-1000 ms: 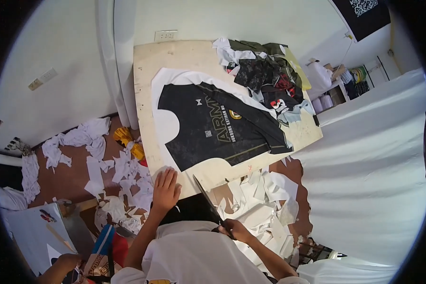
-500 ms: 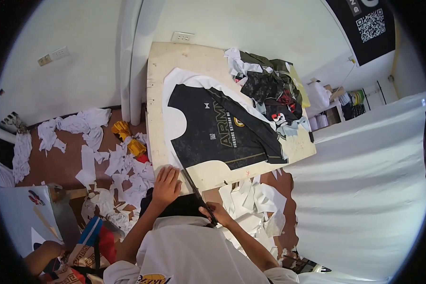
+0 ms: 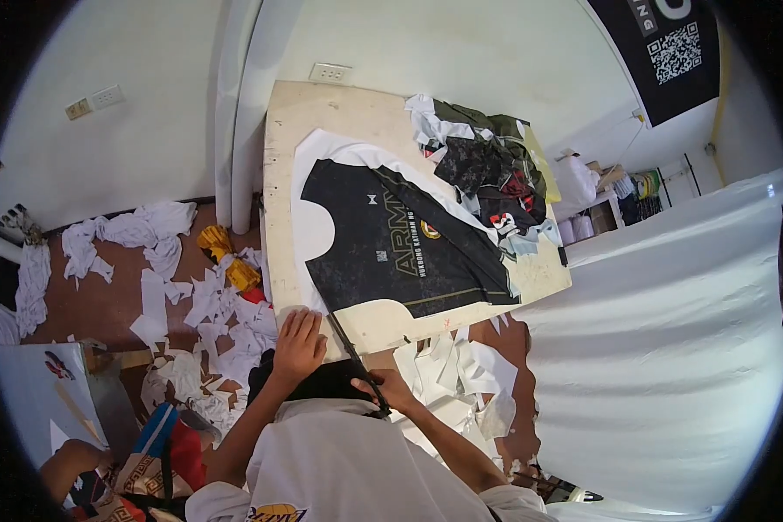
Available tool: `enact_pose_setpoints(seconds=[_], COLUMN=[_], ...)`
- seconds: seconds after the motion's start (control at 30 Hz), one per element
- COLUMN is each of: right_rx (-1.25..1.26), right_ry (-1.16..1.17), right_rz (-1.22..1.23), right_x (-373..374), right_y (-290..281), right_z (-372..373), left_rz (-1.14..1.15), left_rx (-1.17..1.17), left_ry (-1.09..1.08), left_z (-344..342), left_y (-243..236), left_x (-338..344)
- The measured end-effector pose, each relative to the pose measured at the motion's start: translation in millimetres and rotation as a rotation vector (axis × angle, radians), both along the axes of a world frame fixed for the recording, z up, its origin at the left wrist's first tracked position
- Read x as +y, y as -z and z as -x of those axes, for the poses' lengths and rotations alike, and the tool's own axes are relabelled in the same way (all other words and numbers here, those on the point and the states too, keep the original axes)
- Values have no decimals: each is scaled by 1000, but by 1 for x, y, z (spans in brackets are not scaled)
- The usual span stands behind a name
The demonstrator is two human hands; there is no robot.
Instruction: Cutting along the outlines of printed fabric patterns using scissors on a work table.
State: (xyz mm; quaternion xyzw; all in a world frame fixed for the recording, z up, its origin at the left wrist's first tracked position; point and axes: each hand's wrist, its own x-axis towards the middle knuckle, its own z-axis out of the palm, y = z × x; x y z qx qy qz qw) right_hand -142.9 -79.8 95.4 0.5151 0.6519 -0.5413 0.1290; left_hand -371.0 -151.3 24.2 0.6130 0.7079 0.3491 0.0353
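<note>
My left hand (image 3: 301,341) lies flat, fingers down, on the white edge of fabric at the table's near left. My right hand (image 3: 383,387) grips long black scissors (image 3: 349,348), which point away from me, their tips at the lower left corner of a dark printed shirt panel (image 3: 365,244). The panel lies on white backing (image 3: 315,146) on a pale wooden table (image 3: 300,104). It has a curved neck cutout and a narrow dark strip along its right side.
A pile of cloth scraps (image 3: 478,157) covers the table's back right. White scraps (image 3: 157,309) and yellow cloth (image 3: 230,257) lie on the left floor, more scraps (image 3: 461,383) at right. A white curtain (image 3: 644,331) hangs right. Another person's arm (image 3: 74,470) shows lower left.
My right hand and the scissors have moved forward and left, bringing the tips to the panel's corner. My left hand stays on the table's near edge. The view has shifted slightly.
</note>
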Motion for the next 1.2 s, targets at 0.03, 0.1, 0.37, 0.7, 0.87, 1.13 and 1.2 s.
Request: enact_pose_setpoints(seconds=[0.03,0.1,0.37,0.7,0.87,1.13,1.2], right_rx=[-1,5,31,106,111,150,150], right_ry=[0,94,103,158,152,196,202], right_rz=[1,93,56,94,61,56,41], right_x=[0,0,9,17,14,16,13], right_y=[-4,-13,0,4,-1,7,10], right_z=[2,6,29,49,62,97,99], left_rz=[7,13,-37,-36,-31,-7,8], left_rx=[-2,-6,-7,-26,-59,-9,8], left_ry=[4,9,-5,0,12,21,19], left_z=[0,0,2,4,5,10,14], left_y=[2,2,-8,-9,-8,-8,-8], left_x=[0,0,1,0,-3,-12,-18])
